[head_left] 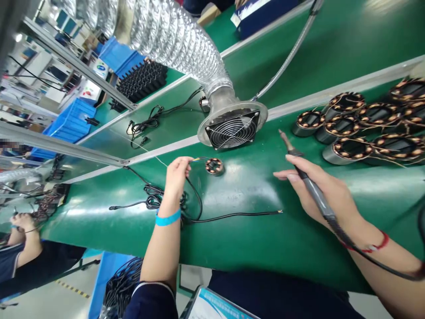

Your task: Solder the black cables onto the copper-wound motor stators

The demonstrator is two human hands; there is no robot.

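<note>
My left hand (178, 173) is closed in a pinch on a black cable (195, 190), whose thin coloured wire ends stick out to the right. Those ends reach close to a small motor stator (214, 166) with copper windings, sitting on the green bench; whether they touch it I cannot tell. In my right hand (327, 195) is a soldering iron (314, 190), gripped like a pen, its tip pointing up and left above the bench. A second black cable (239, 214) lies in front of the stator, its stripped end towards the right.
A fume extractor (232, 126) with a fan grille hangs behind the stator from a silver duct (179, 40). Several larger stators (352, 148) stand at the right. Coiled cables (154, 195) lie left. A co-worker's hands (25, 221) show at far left. A blue bin (102, 283) holds cables below.
</note>
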